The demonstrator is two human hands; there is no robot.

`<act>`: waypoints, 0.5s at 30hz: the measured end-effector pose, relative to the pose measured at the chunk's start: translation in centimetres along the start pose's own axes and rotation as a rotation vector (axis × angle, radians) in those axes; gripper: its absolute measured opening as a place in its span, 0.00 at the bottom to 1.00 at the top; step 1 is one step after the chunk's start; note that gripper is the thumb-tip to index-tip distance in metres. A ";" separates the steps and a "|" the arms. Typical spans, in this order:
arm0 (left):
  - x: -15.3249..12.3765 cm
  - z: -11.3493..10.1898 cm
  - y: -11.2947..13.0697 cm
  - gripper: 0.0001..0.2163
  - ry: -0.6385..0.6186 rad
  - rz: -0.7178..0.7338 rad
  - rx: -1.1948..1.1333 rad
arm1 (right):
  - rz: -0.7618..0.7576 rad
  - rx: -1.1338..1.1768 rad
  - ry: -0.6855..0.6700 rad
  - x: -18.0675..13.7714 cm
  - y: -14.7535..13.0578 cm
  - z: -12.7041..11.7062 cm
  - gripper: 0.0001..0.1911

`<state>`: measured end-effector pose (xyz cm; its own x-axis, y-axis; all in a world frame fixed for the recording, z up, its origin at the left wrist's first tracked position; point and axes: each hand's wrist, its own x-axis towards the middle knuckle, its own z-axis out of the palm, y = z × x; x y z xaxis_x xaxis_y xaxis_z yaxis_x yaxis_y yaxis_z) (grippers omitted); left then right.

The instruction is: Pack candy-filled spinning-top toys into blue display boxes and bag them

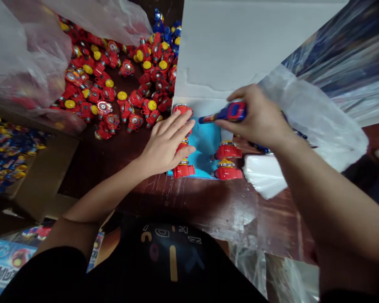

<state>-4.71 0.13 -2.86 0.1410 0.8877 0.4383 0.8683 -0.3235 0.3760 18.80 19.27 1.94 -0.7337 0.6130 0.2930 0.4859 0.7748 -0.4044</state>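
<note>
My right hand [255,113] grips a blue and red toy piece [232,112] with a narrow end pointing left, held above a blue tray-like sheet [205,147]. My left hand [169,143] lies with fingers stretched over red toy parts [183,169] along the sheet's left side, partly covering them. On the right side of the sheet sit two red parts with silver and yellow rings [228,169]. A large white board [221,50] rises behind the blue sheet.
Many red and yellow toy parts [126,101] lie loose at the left, beside clear plastic bags [28,54]. A cardboard box [47,168] of small blue pieces stands far left. Right are a white plastic stack [265,174] and a translucent bag [331,113].
</note>
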 end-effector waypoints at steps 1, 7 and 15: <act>0.1 0.8 -0.2 0.33 -0.041 -0.032 0.005 | 0.004 -0.036 -0.090 1.0 0.6 1.1 0.28; 0.4 3.2 -0.9 0.33 -0.168 -0.172 -0.022 | -0.102 -0.090 -0.372 3.9 0.7 5.1 0.27; -2.8 0.3 -1.2 0.28 0.019 -0.246 -0.080 | 0.038 0.046 -0.450 5.9 1.8 4.7 0.50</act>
<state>-6.03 -1.84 -4.76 -0.0790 0.9369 0.3406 0.8349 -0.1245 0.5361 13.14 23.59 -1.11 -0.8542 0.5048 -0.1249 0.5024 0.7393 -0.4483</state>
